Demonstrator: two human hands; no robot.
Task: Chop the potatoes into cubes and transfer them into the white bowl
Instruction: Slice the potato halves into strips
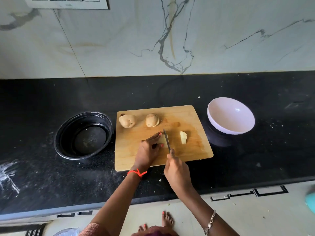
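On the wooden cutting board (187,150) my left hand (150,149) pinches a pale potato piece (162,140) between fingers and thumb. My right hand (176,169) grips the handle of a knife (166,138), whose blade stands on the right side of that piece. A few cut slices (183,137) lie to the right of the blade. A whole potato (127,121) and a partly cut potato (152,120) sit at the board's far edge. The white bowl (231,115) stands empty to the right of the board.
A black round pan (83,135) sits left of the board on the black counter (255,167). A marble wall rises behind. The counter's front edge runs just below my wrists, with small scraps scattered on it.
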